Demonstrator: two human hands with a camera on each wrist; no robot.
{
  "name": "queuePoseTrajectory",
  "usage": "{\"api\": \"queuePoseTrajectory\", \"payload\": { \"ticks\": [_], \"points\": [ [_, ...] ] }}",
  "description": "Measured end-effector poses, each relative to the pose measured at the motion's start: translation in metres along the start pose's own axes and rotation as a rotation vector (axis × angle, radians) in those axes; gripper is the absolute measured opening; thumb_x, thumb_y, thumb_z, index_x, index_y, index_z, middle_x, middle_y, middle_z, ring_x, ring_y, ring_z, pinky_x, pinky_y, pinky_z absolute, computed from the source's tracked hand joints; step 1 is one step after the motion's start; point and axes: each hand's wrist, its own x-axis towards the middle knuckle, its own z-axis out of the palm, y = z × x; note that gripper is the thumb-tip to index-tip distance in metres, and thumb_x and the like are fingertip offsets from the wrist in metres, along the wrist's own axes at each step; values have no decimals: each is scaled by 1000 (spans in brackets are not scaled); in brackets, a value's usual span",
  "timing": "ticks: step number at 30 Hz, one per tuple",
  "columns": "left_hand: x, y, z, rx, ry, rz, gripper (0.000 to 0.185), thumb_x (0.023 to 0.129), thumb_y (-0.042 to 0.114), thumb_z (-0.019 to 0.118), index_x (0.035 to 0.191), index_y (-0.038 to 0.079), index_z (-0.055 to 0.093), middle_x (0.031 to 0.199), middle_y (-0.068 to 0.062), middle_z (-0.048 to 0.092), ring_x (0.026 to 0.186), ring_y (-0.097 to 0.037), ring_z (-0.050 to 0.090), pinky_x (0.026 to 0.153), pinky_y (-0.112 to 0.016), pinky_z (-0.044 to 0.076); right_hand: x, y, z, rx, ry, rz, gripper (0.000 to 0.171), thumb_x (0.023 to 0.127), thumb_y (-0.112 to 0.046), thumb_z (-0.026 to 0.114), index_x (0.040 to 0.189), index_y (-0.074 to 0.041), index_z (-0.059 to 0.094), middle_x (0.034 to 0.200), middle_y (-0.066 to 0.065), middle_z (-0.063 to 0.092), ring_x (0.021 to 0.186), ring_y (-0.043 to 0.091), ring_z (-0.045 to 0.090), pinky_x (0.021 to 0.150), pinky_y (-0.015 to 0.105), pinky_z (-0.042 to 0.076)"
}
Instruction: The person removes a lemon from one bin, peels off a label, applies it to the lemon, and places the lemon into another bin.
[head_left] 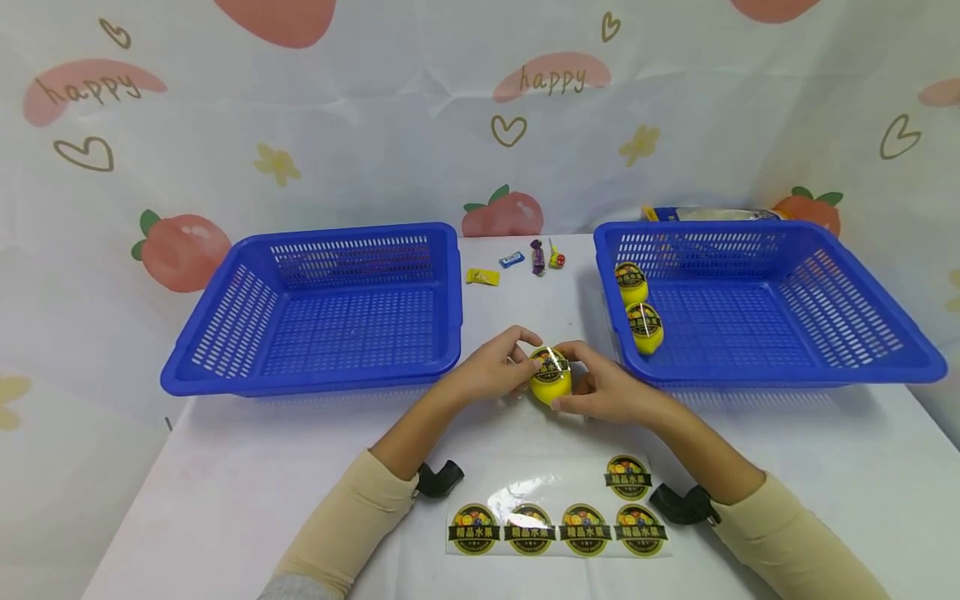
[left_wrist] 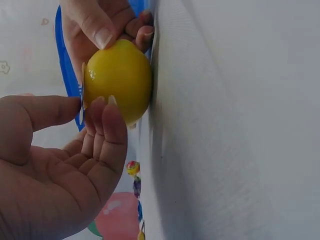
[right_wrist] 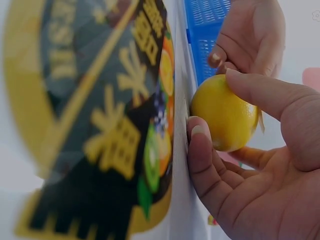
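Note:
A yellow lemon (head_left: 551, 383) rests on the white table between both hands, near the front edge of the right basket. My left hand (head_left: 501, 367) holds its left side, thumb and fingertips on a round fruit sticker (head_left: 549, 362) on top of the lemon. My right hand (head_left: 600, 390) grips the lemon from the right. In the left wrist view the lemon (left_wrist: 120, 80) sits between my left hand (left_wrist: 65, 165) and my right hand (left_wrist: 100, 25). The right wrist view shows the lemon (right_wrist: 225, 117) in my right hand (right_wrist: 250, 170), with my left hand (right_wrist: 250, 35) behind it.
An empty blue basket (head_left: 225, 333) stands on the left. The right blue basket (head_left: 825, 317) holds two stickered lemons (head_left: 643, 327). A sticker sheet (head_left: 558, 521) lies near the front edge. Several small candies (head_left: 536, 257) lie at the back between the baskets.

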Motion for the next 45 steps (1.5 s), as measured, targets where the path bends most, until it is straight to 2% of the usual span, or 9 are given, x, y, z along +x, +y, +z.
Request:
{"api": "queuePoseTrajectory", "payload": {
  "ticks": [5,9,16,22,26,33,39,45],
  "points": [
    [-2,-2,-3,-2,-52,0,38,101,15,58,135,4,48,83,-11,63,64,-20,58,58,-29,48,0,-1,0,-9,4,12,67,88,-8,76,142,-3,38,126,18,53,57,17,53,53,26,47],
    [-2,-5,-3,1,-101,-44,40,103,19,56,138,3,46,81,-13,65,64,-21,59,60,-30,52,0,-1,0,8,1,12,66,87,-7,76,141,-3,38,128,20,51,59,19,55,54,27,49],
    [0,-8,2,-69,-175,-67,40,105,19,53,139,-1,43,85,-12,69,64,-18,65,60,-31,57,-1,-1,1,135,-26,20,63,89,-2,73,140,0,36,125,24,48,70,28,64,58,32,55],
    [-1,-6,6,-76,-163,-46,37,105,14,53,138,-3,46,83,-14,69,64,-18,65,61,-30,57,-1,-3,2,165,10,33,40,102,-14,58,134,2,39,121,25,50,69,30,65,60,40,59],
    [0,-5,8,-89,-160,-44,37,104,10,54,138,-3,47,84,-16,69,66,-19,65,63,-31,58,0,-6,2,162,60,57,31,106,-16,51,129,4,43,124,29,49,64,31,65,57,42,59],
    [1,-5,7,-124,-160,-53,38,101,1,55,138,-4,46,81,-17,69,65,-21,67,65,-33,60,1,-6,2,211,82,61,26,105,-7,48,126,8,43,123,31,52,63,32,66,56,43,59],
    [2,-8,9,-146,-162,-51,39,98,-6,56,135,-1,46,80,-17,69,65,-22,67,65,-34,60,-1,-7,1,291,92,146,28,106,-6,46,131,7,42,133,33,49,66,35,67,60,44,60],
    [1,-9,8,-134,-165,-38,37,99,-7,55,134,0,45,82,-17,70,67,-22,68,66,-33,60,-1,-8,0,344,86,177,30,107,-5,42,134,7,41,121,29,57,65,31,66,62,41,60]
  ]
}}
